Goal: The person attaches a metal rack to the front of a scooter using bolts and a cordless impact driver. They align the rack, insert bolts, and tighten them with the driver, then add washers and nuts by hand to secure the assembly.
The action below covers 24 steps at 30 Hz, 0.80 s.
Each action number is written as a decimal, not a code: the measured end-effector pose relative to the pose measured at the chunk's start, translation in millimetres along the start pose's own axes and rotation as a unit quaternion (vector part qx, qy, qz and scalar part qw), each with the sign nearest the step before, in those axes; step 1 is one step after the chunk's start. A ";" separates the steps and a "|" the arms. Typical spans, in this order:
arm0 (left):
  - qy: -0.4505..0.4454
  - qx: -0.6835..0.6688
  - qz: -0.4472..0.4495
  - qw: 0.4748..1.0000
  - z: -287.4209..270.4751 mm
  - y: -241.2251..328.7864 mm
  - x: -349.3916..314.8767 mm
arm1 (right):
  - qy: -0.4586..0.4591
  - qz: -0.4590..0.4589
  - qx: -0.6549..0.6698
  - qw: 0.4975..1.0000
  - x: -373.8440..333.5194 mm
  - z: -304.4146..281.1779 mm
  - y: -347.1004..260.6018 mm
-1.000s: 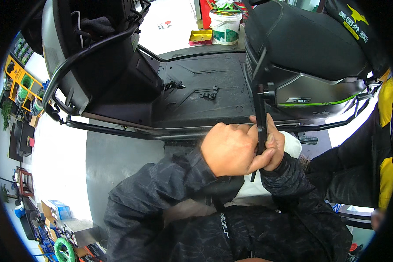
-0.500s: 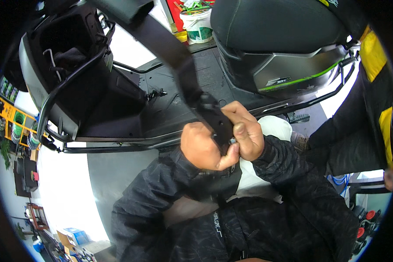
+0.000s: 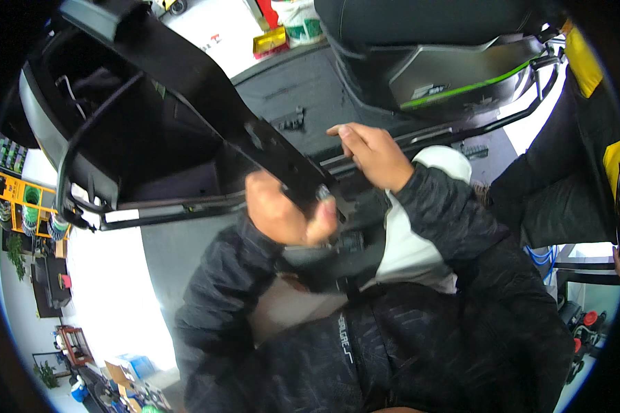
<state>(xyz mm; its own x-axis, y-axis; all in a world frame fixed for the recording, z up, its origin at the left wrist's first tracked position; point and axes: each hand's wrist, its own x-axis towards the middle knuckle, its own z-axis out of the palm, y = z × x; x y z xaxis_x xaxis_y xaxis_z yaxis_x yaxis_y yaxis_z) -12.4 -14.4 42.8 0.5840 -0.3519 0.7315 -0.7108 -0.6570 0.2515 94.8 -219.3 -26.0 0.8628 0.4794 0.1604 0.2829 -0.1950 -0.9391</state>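
Observation:
My left hand (image 3: 279, 210) is closed round the lower end of a long, flat black bracket (image 3: 217, 103). The bracket slants up to the far left, crossing the front of a scooter, and ends in a thicker block (image 3: 100, 19). Beside my left thumb, a small shiny bolt (image 3: 322, 193) sits at the bracket's lower end. My right hand (image 3: 379, 158) is off the bracket, its index finger stretched out to the left and nothing visible in it. Beyond that hand lies the scooter's black footboard (image 3: 282, 82), with small dark pieces (image 3: 293, 122) on it.
The scooter's black seat (image 3: 420, 24) is at the far right, and a black tube rail (image 3: 172, 215) runs along its near side. Behind the footboard are a yellow box (image 3: 270, 43) and a white bucket (image 3: 302, 20). Another person's dark trouser leg (image 3: 554, 165) stands at the right.
My right hand has let go of the bracket's end and moved up, apart from it. My left hand has shifted left with the bracket, which now slants further left.

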 end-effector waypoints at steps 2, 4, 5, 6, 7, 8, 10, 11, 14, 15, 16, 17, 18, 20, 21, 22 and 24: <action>0.006 0.037 -0.002 0.999 -8.4 -0.9 -6.3 | -0.094 -0.064 -0.205 0.972 -1.4 0.8 31.6; 0.002 0.044 0.009 0.999 -17.2 -4.7 -10.9 | -0.249 -0.015 -0.367 0.896 -13.5 1.8 70.6; 0.023 0.034 -0.008 0.999 -21.0 -4.3 -14.8 | -0.313 0.013 -0.446 0.838 -25.0 7.3 91.7; 0.034 0.042 0.001 0.999 -23.1 -4.3 -16.9 | -0.417 0.041 -0.481 0.770 -31.2 12.6 113.2; 0.043 0.044 -0.002 0.998 -25.0 -4.1 -19.2 | -0.510 0.068 -0.512 0.687 -37.3 18.1 134.6; 0.041 0.046 -0.011 0.998 -25.8 -3.4 -20.9 | -0.547 0.065 -0.504 0.665 -51.4 20.9 155.0; 0.050 0.056 0.002 0.997 -29.7 -1.5 -23.0 | -0.576 0.054 -0.470 0.667 -72.1 26.9 192.0; 0.051 0.058 0.014 0.997 -32.4 1.5 -24.4 | -0.581 0.055 -0.439 0.683 -85.8 32.2 207.6; 0.055 0.047 0.017 0.997 -44.7 12.0 -28.0 | -0.528 0.040 -0.312 0.789 -118.5 61.8 244.4; 0.051 0.046 0.018 0.997 -49.3 18.2 -31.0 | -0.480 0.082 -0.277 0.829 -129.7 70.7 254.1; 0.047 0.058 0.016 0.997 -55.1 23.8 -35.0 | -0.398 0.123 -0.171 0.893 -144.8 83.7 262.3; 0.067 0.037 0.002 0.997 -57.1 29.1 -38.3 | -0.405 0.132 0.039 0.904 -151.8 103.1 270.8; 0.076 0.049 -0.004 0.996 -59.2 34.7 -42.6 | -0.340 0.152 0.052 0.926 -164.5 112.7 277.9; 0.059 0.078 -0.018 0.995 -66.0 41.2 -51.9 | -0.284 0.190 0.157 0.927 -173.8 136.4 292.7; 0.072 0.079 -0.024 0.994 -67.6 42.2 -55.9 | -0.278 0.165 0.135 0.937 -171.9 142.5 300.2; 0.070 0.082 -0.039 0.993 -69.7 42.9 -60.5 | -0.280 0.137 0.112 0.943 -171.6 147.6 306.0; 0.066 0.121 -0.037 0.990 -73.3 38.4 -67.4 | -0.269 0.110 0.061 0.955 -166.6 152.8 313.5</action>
<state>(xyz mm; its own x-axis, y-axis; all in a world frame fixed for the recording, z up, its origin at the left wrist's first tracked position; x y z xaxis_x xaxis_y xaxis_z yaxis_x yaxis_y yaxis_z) -107.8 32.9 49.7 0.5637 -0.2167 0.7970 -0.5430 -0.8244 0.1599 -24.3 -229.5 -393.6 0.5457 0.8154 -0.1933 0.0401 -0.2559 -0.9659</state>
